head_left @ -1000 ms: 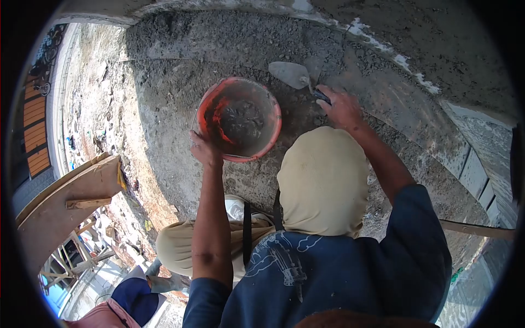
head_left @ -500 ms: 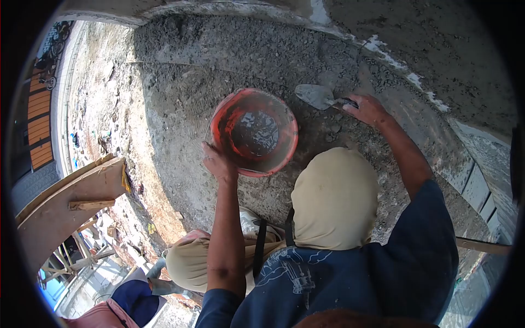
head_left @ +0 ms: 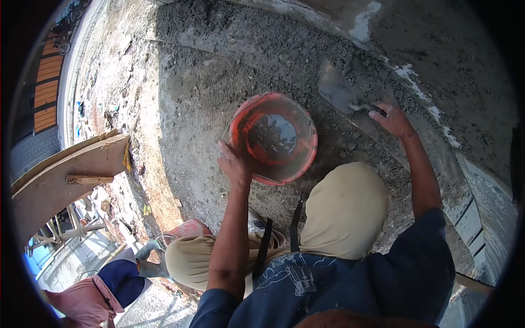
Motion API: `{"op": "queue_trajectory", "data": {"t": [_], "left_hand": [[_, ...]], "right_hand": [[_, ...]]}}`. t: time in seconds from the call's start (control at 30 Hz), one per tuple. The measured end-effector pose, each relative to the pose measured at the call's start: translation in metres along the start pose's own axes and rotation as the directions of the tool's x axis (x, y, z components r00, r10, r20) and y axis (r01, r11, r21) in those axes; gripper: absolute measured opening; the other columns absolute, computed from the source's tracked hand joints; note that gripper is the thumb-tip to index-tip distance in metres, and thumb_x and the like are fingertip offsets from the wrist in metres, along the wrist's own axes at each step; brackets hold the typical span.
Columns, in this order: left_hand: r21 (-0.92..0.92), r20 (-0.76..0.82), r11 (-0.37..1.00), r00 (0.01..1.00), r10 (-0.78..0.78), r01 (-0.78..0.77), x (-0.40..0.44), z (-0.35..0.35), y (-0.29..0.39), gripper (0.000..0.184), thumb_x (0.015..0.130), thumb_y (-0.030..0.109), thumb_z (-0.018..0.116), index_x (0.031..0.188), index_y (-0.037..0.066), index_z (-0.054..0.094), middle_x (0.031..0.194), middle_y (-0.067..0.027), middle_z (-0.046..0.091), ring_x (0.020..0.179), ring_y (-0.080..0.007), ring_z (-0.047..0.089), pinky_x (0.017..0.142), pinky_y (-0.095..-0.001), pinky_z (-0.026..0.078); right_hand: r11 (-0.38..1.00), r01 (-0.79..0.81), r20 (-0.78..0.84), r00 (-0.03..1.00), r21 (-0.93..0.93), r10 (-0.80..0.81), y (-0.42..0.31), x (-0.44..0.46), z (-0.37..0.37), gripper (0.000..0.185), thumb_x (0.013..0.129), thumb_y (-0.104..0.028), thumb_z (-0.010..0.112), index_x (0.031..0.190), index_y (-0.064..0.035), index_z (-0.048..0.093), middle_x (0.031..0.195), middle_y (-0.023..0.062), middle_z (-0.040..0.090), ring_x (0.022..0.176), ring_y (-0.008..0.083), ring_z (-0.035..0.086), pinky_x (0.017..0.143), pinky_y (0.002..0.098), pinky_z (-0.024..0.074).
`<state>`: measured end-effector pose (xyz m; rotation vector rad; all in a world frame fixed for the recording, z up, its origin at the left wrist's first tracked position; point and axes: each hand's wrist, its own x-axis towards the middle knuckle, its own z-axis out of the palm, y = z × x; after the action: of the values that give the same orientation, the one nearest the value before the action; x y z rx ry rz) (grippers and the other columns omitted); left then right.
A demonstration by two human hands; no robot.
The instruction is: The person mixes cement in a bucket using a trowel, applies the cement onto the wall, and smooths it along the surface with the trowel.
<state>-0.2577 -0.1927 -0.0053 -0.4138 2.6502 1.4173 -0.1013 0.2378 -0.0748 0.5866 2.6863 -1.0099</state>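
Observation:
My left hand (head_left: 234, 165) grips the lower left rim of a red bucket (head_left: 256, 150), its fingers against the side. The bucket stands on the rough ground, smeared grey inside, with a shiny wet grey mix (head_left: 270, 136) at the bottom. To the right of the bucket, my right hand (head_left: 389, 118) is wrapped round the dark handle of a trowel (head_left: 340, 97). The trowel's blade points left, low over loose grey material, and is blurred by motion. Whether the blade touches the ground I cannot tell.
A mortar-smeared wall (head_left: 432, 60) curves along the upper right. Loose grey rubble (head_left: 229, 27) covers the ground beyond the bucket. A curved wooden board (head_left: 71, 169) stands at left. Another person in a pink top (head_left: 87, 303) is at lower left, near another reddish bucket (head_left: 188, 228).
The whole view has shifted a little. My right hand has carried the trowel slightly away from the bucket, and its blade is now blurred. My left hand stays on the bucket.

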Motion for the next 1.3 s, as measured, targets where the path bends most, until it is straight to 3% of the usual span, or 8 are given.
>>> {"op": "queue_trajectory", "data": {"t": [0.1, 0.37, 0.57, 0.7, 0.9, 1.1, 1.27, 1.3], "left_hand": [[-0.119, 0.018, 0.992, 0.999, -0.043, 0.045, 0.004, -0.001, -0.013, 0.064, 0.107, 0.044, 0.035, 0.093, -0.010, 0.067, 0.079, -0.0088, 0.066, 0.071, -0.0154, 0.057, 0.068, -0.0366, 0.049], [-0.027, -0.046, 1.000, 0.999, 0.007, -0.008, 0.002, -0.004, -0.032, 0.060, 0.108, 0.039, 0.033, 0.087, -0.006, 0.066, 0.073, -0.0034, 0.061, 0.067, -0.0134, 0.053, 0.064, -0.0336, 0.046], [-0.069, 0.010, 0.994, 0.997, -0.080, 0.081, 0.001, -0.008, -0.030, 0.052, 0.105, 0.037, 0.033, 0.108, -0.006, 0.063, 0.085, -0.0188, 0.068, 0.074, -0.0305, 0.064, 0.070, -0.0416, 0.049], [-0.189, -0.012, 0.972, 0.990, -0.140, 0.136, 0.009, -0.009, -0.064, 0.051, 0.105, 0.037, 0.035, 0.103, -0.007, 0.061, 0.084, -0.0180, 0.068, 0.074, -0.0306, 0.064, 0.068, -0.0418, 0.048], [0.176, 0.105, 0.982, 0.993, 0.048, -0.067, 0.004, -0.014, -0.041, 0.041, 0.101, 0.029, 0.049, 0.121, -0.006, 0.047, 0.096, -0.0192, 0.068, 0.085, -0.0374, 0.067, 0.073, -0.0453, 0.049], [0.284, 0.152, 0.951, 0.985, 0.078, -0.119, 0.004, -0.017, -0.050, 0.049, 0.098, 0.027, 0.052, 0.132, -0.007, 0.039, 0.110, -0.0207, 0.065, 0.094, -0.0412, 0.066, 0.080, -0.0484, 0.048], [0.422, 0.177, 0.892, 0.979, 0.098, -0.165, 0.007, -0.015, -0.051, 0.058, 0.098, 0.030, 0.052, 0.139, -0.007, 0.035, 0.108, -0.0237, 0.065, 0.096, -0.0430, 0.065, 0.081, -0.0480, 0.049], [0.502, 0.167, 0.847, 0.981, 0.099, -0.171, 0.007, -0.014, -0.052, 0.059, 0.099, 0.030, 0.052, 0.140, -0.008, 0.034, 0.107, -0.0242, 0.065, 0.097, -0.0434, 0.064, 0.082, -0.0478, 0.049]], "right_hand": [[0.984, -0.031, 0.329, 0.940, -0.174, 0.088, -0.046, 0.023, -0.021, 0.053, 0.088, -0.046, 0.066, 0.128, -0.0105, 0.064, 0.121, 0.0187, 0.067, 0.116, 0.0387, 0.061, 0.099, 0.0461, 0.0465], [0.951, -0.206, -0.149, 0.958, 0.231, 0.244, -0.107, 0.153, 0.088, 0.060, 0.092, -0.054, 0.057, 0.134, -0.0112, 0.059, 0.126, 0.0233, 0.063, 0.118, 0.0405, 0.058, 0.100, 0.0476, 0.0460], [0.976, -0.133, -0.142, 0.984, -0.172, 0.109, -0.180, 0.174, 0.065, 0.049, 0.093, -0.041, 0.060, 0.132, -0.0117, 0.058, 0.107, 0.0169, 0.070, 0.105, 0.0381, 0.065, 0.094, 0.0505, 0.0485], [0.859, 0.435, 0.311, 0.884, -0.271, -0.349, -0.231, 0.192, 0.085, 0.046, 0.089, -0.038, 0.067, 0.128, -0.0140, 0.062, 0.111, 0.0188, 0.068, 0.110, 0.0366, 0.063, 0.096, 0.0497, 0.0488], [0.992, 0.052, 0.166, 0.984, 0.112, -0.070, -0.199, 0.213, 0.102, 0.066, 0.089, -0.051, 0.059, 0.136, -0.0048, 0.056, 0.134, 0.0230, 0.058, 0.124, 0.0408, 0.054, 0.107, 0.0461, 0.0419], [0.539, -0.346, 0.064, 0.879, 0.768, 0.473, -0.129, 0.129, 0.064, 0.053, 0.097, -0.042, 0.059, 0.135, -0.0037, 0.056, 0.061, -0.0018, 0.044, 0.046, 0.0093, 0.039, 0.045, 0.0271, 0.0368], [0.993, 0.117, -0.061, 0.991, 0.002, -0.117, -0.081, 0.058, 0.042, 0.058, 0.092, -0.046, 0.063, 0.132, -0.0052, 0.058, 0.100, 0.0182, 0.070, 0.093, 0.0337, 0.068, 0.084, 0.0431, 0.0528], [0.998, -0.012, 0.238, 0.971, -0.064, 0.027, -0.072, 0.061, 0.034, 0.059, 0.089, -0.048, 0.065, 0.133, -0.0081, 0.059, 0.124, 0.0217, 0.063, 0.121, 0.0391, 0.057, 0.103, 0.0476, 0.0437]]}}
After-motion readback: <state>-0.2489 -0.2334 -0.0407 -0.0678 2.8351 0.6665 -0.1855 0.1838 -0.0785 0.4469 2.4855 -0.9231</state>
